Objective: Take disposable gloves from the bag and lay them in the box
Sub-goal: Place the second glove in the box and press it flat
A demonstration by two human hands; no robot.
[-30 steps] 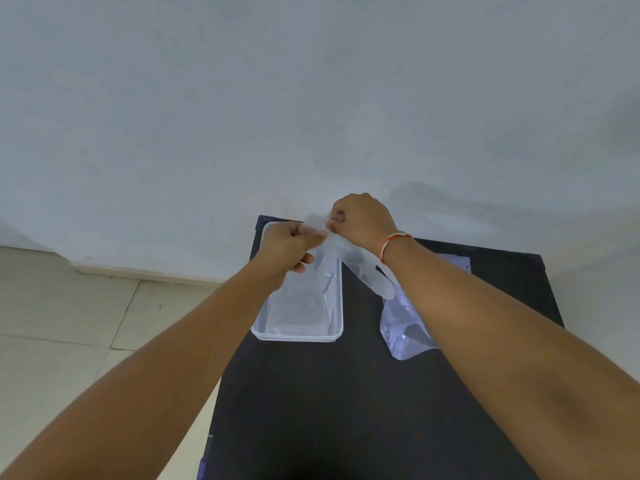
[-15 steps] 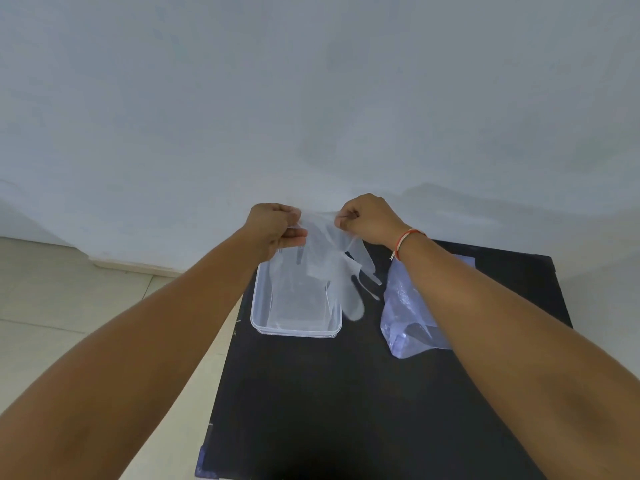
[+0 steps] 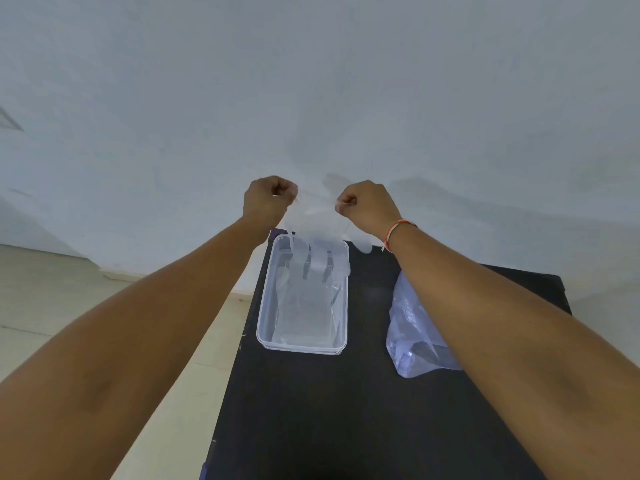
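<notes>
A clear disposable glove [image 3: 320, 233] hangs spread between my two hands, fingers pointing down over the far end of the box. My left hand [image 3: 266, 200] pinches one corner of its cuff and my right hand [image 3: 367, 206] pinches the other. Below stands a clear rectangular plastic box [image 3: 265, 327] on the black table, with at least one glove lying flat inside. The translucent bluish bag [image 3: 412, 327] lies on the table to the right of the box, partly hidden under my right forearm.
The black table [image 3: 329, 410] stands against a white wall [image 3: 311, 81]. Its left edge drops to a pale tiled floor [image 3: 52, 299]. Bare dark tabletop stretches in front of the box and bag.
My hands rose and drew apart, stretching the glove open at its cuff. The glove shifted left from beside the box to hang over the box's far end.
</notes>
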